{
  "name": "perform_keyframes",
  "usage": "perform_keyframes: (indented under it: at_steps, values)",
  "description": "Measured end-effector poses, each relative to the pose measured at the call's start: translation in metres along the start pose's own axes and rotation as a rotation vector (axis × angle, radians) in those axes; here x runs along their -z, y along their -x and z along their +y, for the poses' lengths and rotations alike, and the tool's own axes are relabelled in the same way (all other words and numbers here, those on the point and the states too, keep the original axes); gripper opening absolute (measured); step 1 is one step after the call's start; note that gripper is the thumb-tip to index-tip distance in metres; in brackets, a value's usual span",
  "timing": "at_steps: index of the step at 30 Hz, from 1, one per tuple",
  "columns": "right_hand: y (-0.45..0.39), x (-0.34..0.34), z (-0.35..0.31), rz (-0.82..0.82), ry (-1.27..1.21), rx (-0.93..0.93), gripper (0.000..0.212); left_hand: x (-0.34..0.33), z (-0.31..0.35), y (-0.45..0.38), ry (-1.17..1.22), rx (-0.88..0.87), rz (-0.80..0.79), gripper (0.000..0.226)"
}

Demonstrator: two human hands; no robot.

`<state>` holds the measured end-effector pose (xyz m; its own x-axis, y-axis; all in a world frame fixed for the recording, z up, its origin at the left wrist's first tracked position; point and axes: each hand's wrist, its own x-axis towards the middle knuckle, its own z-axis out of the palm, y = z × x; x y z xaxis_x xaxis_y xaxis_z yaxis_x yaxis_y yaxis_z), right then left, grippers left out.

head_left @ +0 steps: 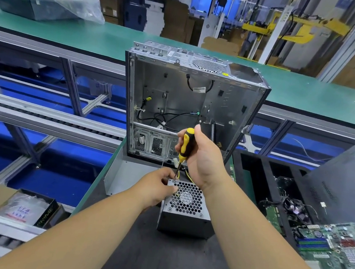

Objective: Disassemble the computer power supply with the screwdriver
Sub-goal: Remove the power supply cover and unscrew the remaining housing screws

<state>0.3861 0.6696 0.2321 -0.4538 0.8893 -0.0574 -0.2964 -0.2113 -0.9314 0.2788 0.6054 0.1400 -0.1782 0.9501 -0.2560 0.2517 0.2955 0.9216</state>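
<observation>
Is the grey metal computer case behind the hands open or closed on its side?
Open. The grey metal computer case has no side panel on the face toward the camera: its bare inner walls and loose black cables show.

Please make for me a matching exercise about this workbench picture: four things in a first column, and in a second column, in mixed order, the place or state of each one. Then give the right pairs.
Things:
1. screwdriver
2. power supply
3. computer case
4. circuit boards

Places or states:
A. stands open and upright behind the hands
B. piled at the right edge
C. gripped in the right hand, tip on a corner screw
D. steadied by the left hand, honeycomb fan grille facing up

Pairs: 1-C, 2-D, 3-A, 4-B
</observation>
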Motion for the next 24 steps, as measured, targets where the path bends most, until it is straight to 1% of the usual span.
perform_keyframes:
  at_steps: [2,5,7,9,11,12,15,17,18,20,24]
  values:
    - [-0.001,-0.002,0.002,-0.028,-0.002,-0.013,0.057,0.000,0.000,0.000,-0.008,-0.004,0.001,0.015]
    - [-0.002,-0.001,0.005,-0.019,-0.035,-0.003,0.061,0.000,0.001,0.000,-0.030,-0.004,0.000,0.015]
    - [-0.003,0.001,0.004,-0.020,-0.070,0.009,0.058,-0.001,0.002,0.000,-0.047,0.009,0.011,0.017]
    - [-0.003,0.005,0.005,-0.009,-0.026,0.023,0.045,-0.001,0.002,0.000,-0.070,0.014,0.023,0.019]
    - [-0.002,0.010,0.004,0.026,0.125,0.030,0.038,0.001,0.003,-0.002,-0.110,0.003,0.032,0.024]
    - [-0.001,0.013,0.003,0.052,0.236,0.042,0.039,0.002,0.003,-0.002,-0.114,0.002,0.032,0.025]
    - [0.004,0.024,-0.002,0.093,0.655,0.178,0.044,0.004,0.004,-0.002,-0.123,0.006,0.030,0.022]
    - [0.004,0.032,-0.005,0.083,0.882,0.251,0.040,0.004,0.005,-0.002,-0.119,0.010,0.024,0.021]
    - [0.004,0.034,-0.007,0.073,0.960,0.257,0.038,0.004,0.005,-0.002,-0.112,0.008,0.017,0.020]
    - [0.004,0.037,-0.010,0.061,1.055,0.229,0.034,0.005,0.005,-0.002,-0.140,-0.012,0.014,0.018]
    - [0.007,0.039,-0.013,0.074,1.049,0.217,0.033,0.008,0.007,0.000,-0.307,-0.120,0.080,0.018]
